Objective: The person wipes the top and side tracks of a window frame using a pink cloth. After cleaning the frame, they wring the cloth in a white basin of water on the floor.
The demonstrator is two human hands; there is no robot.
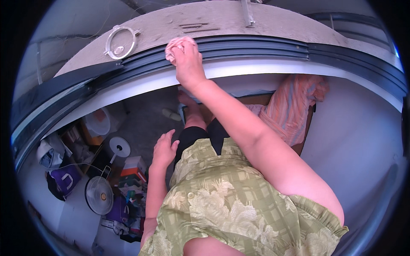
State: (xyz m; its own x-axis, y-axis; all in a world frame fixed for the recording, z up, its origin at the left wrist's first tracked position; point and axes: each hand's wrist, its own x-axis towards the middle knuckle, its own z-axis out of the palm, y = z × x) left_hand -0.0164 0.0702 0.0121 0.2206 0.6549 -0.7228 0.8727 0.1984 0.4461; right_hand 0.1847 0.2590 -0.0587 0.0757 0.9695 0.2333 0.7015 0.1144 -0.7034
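Note:
My right hand (189, 65) grips a crumpled pink cloth (174, 48), pressed against the dark metal sliding-window track (250, 44). The grooves of the track run in a curve to both sides of the cloth. Lower down, my left hand (165, 148) hangs beside my thigh, its fingers loosely apart and nothing in it. Below the track runs a white sill edge (224, 66). On the outer concrete ledge (221, 16) lie a few thin rods (201, 30) and a round clear-and-white ring-shaped part (121, 42).
A metal bracket (247, 14) stands on the ledge. Below me are a striped orange cloth (288, 105) over a brown piece of furniture, and a slipper (171, 114) on the floor. To the left stand an electric fan (99, 195), a purple bag (65, 180) and boxes (134, 168).

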